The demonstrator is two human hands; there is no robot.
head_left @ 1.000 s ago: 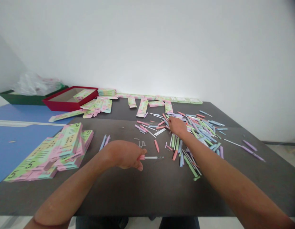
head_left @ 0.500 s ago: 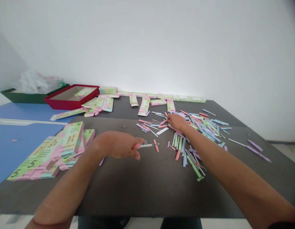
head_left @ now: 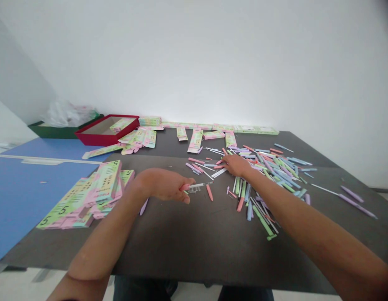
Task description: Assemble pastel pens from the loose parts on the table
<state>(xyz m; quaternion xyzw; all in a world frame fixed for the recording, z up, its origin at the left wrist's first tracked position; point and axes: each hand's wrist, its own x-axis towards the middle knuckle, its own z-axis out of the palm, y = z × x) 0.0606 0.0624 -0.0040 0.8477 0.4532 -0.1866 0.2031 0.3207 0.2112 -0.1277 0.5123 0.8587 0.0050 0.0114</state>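
Observation:
My left hand (head_left: 171, 187) is closed around the pink end of a pen refill (head_left: 200, 185), whose pale shaft and dark tip point right, above the table. Some small clear pieces (head_left: 194, 190) show just under the refill. My right hand (head_left: 237, 165) reaches into a spread pile of pen parts (head_left: 277, 169), fingers bent and slightly apart, tips at the pink pieces on the pile's left side. The parts are pink, green, blue and purple barrels with white refills. One pink pen barrel (head_left: 209, 192) lies alone between the hands.
Printed card boxes (head_left: 106, 182) are stacked at the left, near my left forearm. Behind them stand a red tray (head_left: 102, 139) and a green tray (head_left: 49, 131) with a plastic bag (head_left: 70, 113). More boxes (head_left: 195, 140) lie along the wall. A purple pen (head_left: 358, 206) lies far right.
The view has shifted, so the table's things sit farther right. My left hand still holds the refill, now tilted slightly upward. The right hand stays at the pile, its fingers a little more spread.

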